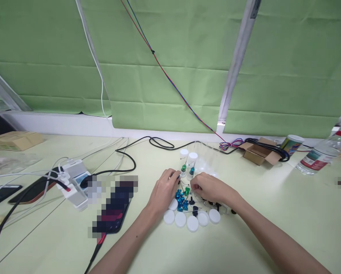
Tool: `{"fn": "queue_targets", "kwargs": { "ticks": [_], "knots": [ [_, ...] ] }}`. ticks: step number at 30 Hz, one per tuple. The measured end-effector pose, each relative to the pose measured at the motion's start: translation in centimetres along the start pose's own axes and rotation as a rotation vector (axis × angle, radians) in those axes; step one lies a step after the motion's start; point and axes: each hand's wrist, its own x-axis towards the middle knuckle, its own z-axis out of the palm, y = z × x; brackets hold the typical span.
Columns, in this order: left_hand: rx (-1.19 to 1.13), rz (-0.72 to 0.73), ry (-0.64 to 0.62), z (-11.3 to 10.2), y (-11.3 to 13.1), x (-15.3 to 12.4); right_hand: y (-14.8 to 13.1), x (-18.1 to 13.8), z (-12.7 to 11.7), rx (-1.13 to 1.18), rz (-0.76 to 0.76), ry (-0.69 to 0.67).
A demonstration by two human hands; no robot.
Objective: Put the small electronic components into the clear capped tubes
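L hand (165,189), ctr of frame, has fingers curled; R hand (209,188), just right of it, likewise. Can't tell if either grips anything; fingertips mostly hidden. Blue-headed pins (181,200) lie btwn hands on tabletop (230,243), above white caps (192,223). Pins prob. light, stiff, slick, w/ sharp shafts; best held by heads.

You have white power strip (77,198), dark phone (116,207) at left | open cardboard box (253,156), canister (292,145), clear bottle (316,160) at right | you face green blinds (164,102)
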Motion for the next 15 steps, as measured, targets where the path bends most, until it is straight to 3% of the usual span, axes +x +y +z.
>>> {"fn": "queue_targets", "kwargs": {
  "ticks": [7,15],
  "knots": [
    [-0.129,-0.019,-0.004,0.6,0.5,-0.5,0.4,-0.3,0.2,0.002,0.004,-0.061],
    [-0.211,-0.041,-0.011,0.8,1.2,-0.9,0.9,-0.4,1.0,-0.04,-0.044,0.0]
  ]
}}
